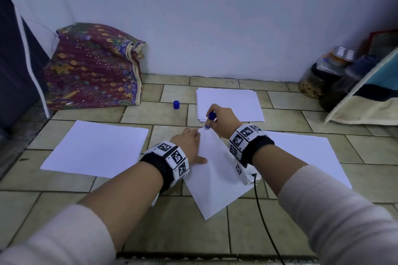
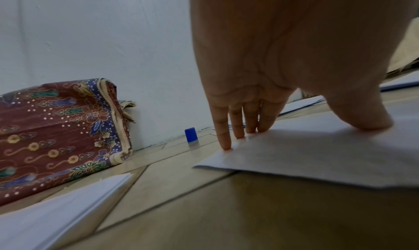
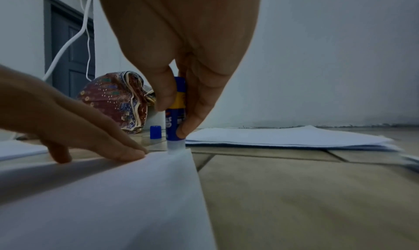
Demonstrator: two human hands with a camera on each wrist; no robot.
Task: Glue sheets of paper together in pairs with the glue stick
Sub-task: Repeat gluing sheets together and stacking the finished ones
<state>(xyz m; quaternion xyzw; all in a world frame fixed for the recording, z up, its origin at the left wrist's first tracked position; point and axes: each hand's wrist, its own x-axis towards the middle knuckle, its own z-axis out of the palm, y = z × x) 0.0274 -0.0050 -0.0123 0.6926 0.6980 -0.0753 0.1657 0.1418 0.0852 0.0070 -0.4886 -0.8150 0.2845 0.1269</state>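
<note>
Now glue meets the far corner of a sheet held flat on the floor.

Thumb and fingers of the right hand (image 3: 181, 60) pinch the glue stick (image 3: 175, 121) upright, its pale tip touching the far corner of the white sheet (image 1: 215, 178). Just beside it, the left hand (image 1: 189, 144) presses straight, close-set fingers (image 2: 238, 126) and thumb on the sheet's left edge. Further out on the tiled floor (image 1: 269, 226) stands the blue cap (image 1: 176, 105), a paper stack (image 1: 230, 101) lies beyond the hands, another stack (image 1: 97, 148) lies left, and a patterned cloth bundle (image 1: 92, 66) leans by the wall.
</note>
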